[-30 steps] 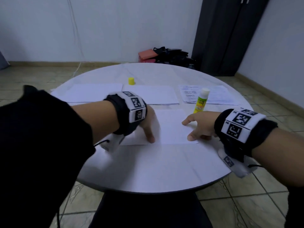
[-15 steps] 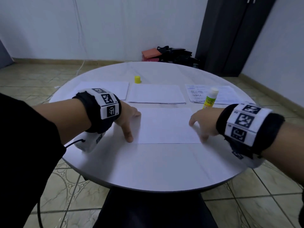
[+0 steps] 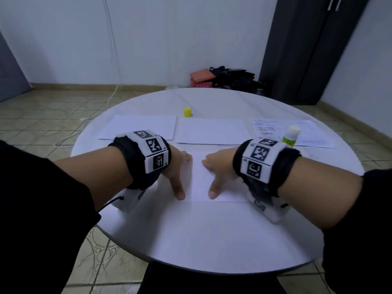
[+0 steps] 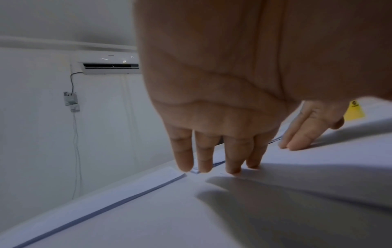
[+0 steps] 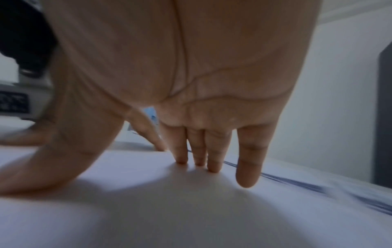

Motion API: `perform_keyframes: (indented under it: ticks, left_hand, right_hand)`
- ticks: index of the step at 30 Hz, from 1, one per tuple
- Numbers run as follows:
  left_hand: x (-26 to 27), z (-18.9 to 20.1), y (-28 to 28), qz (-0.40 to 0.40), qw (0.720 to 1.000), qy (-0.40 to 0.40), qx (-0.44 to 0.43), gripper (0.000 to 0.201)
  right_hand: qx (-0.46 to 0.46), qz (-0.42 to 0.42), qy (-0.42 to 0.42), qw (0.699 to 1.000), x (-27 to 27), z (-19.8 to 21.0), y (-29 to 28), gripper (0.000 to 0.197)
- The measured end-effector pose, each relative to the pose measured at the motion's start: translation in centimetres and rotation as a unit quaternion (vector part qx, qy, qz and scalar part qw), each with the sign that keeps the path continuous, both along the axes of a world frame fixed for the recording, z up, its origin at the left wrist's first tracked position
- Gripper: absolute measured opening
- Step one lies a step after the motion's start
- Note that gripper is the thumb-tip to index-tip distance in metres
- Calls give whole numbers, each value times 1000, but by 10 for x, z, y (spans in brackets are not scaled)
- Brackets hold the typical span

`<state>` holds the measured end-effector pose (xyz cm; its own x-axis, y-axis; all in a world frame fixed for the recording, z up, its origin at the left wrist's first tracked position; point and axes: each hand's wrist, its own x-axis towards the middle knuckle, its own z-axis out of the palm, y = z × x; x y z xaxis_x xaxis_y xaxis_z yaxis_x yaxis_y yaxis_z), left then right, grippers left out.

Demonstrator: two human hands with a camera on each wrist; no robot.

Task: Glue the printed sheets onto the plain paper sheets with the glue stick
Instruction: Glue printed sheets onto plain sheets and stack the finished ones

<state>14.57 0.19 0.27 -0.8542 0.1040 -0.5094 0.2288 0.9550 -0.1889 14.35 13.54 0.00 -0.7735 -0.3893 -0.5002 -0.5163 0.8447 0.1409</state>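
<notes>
A white sheet lies flat on the round table in front of me. My left hand rests at its left edge, fingers straight, the tips touching down at the paper's edge. My right hand presses flat on the sheet, its fingertips and thumb on the paper. Neither hand holds anything. The glue stick, green-yellow with a white top, stands behind my right wrist. Its yellow cap stands further back. The printed sheets lie at the right rear.
Two stacks of plain white paper lie side by side across the back of the table. Bags and a red box sit on the floor by the wall. A dark cabinet stands at the right.
My right hand has slid left across the sheet from its right edge toward the left hand. The left hand has moved from on the sheet to its left edge.
</notes>
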Motion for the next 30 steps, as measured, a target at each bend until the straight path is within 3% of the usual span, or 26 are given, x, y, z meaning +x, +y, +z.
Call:
perform_keyframes:
  ticks: [2,5,13,16,20,22,25,27,29,30]
  left_hand:
    - [0,2,1,-3,1000,-1,-3,99]
    - [-1,3,4,-9,1000,-2,-12,99]
    - [-9,0,8,-27,999,4,-42,110]
    - [-8,4,19,-31,995,10,-97,114]
    - [-10,9,46,-49,989,-23,-137,86]
    - [-11,8,65,-53,991,-24,-123,79]
    - [-15,0,95,-66,993,-36,-93,87]
    - [-15,-5,116,-88,994,-24,-62,87]
    - [-14,-7,135,-133,991,7,-4,74]
    - [-13,-8,142,-159,987,11,28,66]
  right_hand:
    - [27,-16,7,999,-3,4,24,89]
    - [24,-61,4,998,-3,7,62,95]
    - [87,-62,12,994,3,6,97,85]
    - [115,-47,19,992,6,6,100,81]
    - [112,-44,21,992,7,6,100,67]
    - [128,-39,15,991,3,5,96,58]
    - [148,-49,13,988,3,2,89,57]
    - [128,-63,7,990,2,-1,87,40]
    - [79,-84,2,993,0,-3,89,17]
    - [51,-97,-2,994,-2,-4,91,25]
